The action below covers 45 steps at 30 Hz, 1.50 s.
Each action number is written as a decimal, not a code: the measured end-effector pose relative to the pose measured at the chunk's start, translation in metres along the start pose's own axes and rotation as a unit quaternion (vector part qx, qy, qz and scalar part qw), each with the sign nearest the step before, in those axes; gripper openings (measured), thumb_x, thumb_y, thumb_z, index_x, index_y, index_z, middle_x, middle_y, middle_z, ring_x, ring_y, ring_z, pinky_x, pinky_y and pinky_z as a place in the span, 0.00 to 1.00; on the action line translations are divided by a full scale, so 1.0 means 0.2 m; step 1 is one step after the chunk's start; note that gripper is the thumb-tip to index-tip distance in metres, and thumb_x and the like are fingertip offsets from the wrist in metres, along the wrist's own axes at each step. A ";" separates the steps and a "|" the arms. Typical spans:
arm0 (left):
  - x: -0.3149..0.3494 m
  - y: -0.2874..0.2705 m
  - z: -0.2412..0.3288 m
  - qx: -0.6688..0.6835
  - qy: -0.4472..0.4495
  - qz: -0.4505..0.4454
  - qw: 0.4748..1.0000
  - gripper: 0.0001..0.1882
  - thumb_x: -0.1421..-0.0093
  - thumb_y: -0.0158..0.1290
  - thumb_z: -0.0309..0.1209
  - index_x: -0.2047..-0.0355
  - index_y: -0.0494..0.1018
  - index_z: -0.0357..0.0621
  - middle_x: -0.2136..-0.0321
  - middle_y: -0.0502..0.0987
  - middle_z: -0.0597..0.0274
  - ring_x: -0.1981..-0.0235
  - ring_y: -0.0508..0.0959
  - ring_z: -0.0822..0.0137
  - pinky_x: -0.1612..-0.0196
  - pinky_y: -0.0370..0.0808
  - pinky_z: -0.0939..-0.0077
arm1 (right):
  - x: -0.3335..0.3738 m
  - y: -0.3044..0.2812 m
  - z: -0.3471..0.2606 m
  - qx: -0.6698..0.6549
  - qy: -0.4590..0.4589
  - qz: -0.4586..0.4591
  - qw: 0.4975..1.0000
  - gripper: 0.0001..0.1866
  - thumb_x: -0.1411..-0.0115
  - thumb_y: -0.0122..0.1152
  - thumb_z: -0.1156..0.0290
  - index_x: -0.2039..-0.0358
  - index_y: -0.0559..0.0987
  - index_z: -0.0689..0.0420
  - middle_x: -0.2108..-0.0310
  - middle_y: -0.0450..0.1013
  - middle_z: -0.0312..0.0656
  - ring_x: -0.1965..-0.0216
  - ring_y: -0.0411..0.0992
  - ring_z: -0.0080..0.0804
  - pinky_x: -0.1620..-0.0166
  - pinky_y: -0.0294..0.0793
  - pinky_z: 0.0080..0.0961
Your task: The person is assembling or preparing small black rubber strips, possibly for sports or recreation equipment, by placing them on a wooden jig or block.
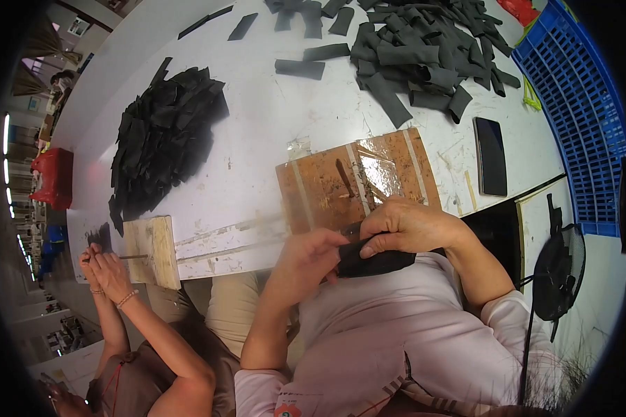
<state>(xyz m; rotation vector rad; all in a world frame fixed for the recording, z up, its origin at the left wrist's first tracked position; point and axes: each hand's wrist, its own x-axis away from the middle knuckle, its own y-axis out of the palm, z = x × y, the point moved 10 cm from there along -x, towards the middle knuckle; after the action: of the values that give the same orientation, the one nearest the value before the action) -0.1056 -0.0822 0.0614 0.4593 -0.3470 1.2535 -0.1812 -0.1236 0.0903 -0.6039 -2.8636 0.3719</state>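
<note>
In front of my body, a small black fabric piece (377,261) hangs from my right hand (414,226), whose thumb and fingers pinch its upper edge. My left hand (306,258) is at the left end of the fabric, fingers apart and slightly blurred; whether they touch it is hard to tell. Just beyond both hands lies a brown board (316,187) with pale strips of tape and a glossy patch. A dark, narrow piece (344,177) rests on the board.
Dark grey fabric tubes (410,59) are heaped at the far right, and flat black pieces (163,135) at the left. A phone (491,156) lies right of the board, near a blue plastic basket (570,90). At left, a co-worker's hands (106,271) work beside a wooden block (153,251).
</note>
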 end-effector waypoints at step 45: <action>-0.02 -0.09 -0.09 0.329 0.131 0.184 0.917 0.06 0.52 0.50 0.17 0.73 0.67 0.37 0.82 0.68 0.68 0.89 0.61 0.84 0.89 0.54 0.91 | 0.09 -0.07 -0.12 0.119 -0.073 0.395 0.908 0.07 0.60 0.53 0.84 0.77 0.71 0.63 0.80 0.64 0.42 0.81 0.64 0.32 0.79 0.63 0.23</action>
<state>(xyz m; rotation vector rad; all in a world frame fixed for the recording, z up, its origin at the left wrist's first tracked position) -0.0890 -0.0804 0.0418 0.8101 0.2489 1.7803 -0.1964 -0.1233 0.1198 -1.7252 -2.4944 0.8886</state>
